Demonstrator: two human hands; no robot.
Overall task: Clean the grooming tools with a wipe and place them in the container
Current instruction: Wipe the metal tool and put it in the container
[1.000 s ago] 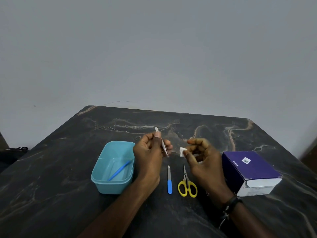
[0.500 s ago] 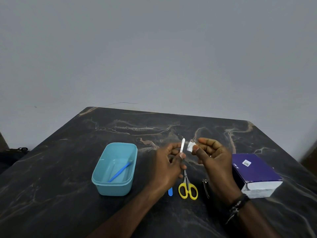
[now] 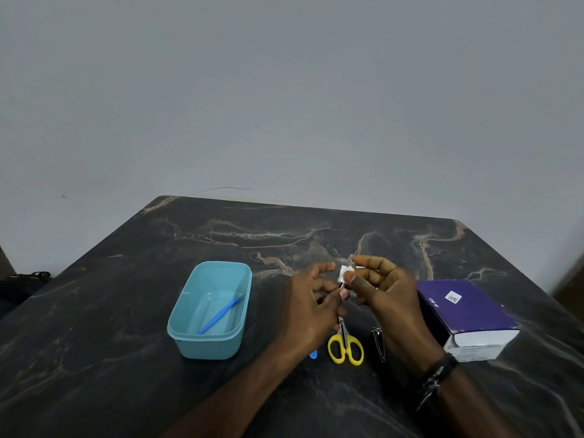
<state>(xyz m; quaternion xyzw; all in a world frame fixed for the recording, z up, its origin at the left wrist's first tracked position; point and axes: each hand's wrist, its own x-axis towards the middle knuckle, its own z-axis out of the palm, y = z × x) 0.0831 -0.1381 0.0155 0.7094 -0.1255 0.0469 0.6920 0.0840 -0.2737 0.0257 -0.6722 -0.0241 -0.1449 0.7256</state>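
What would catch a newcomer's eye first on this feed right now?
Mid-table, the two hands meet: the right hand pinches a white wipe around a thin tool held by the left hand. Left of them sits a teal container holding a blue tool; yellow scissors lie below the hands.

hands: 2 (image 3: 311, 306) (image 3: 387, 298) | wipe: 1 (image 3: 345, 272) | blue tub: 1 (image 3: 189, 338) | blue stick in tub: 1 (image 3: 221, 314) | yellow scissors: 1 (image 3: 345, 347) | nail clipper: 1 (image 3: 378, 343) | purple box: 1 (image 3: 464, 314) | desk: 1 (image 3: 94, 311)
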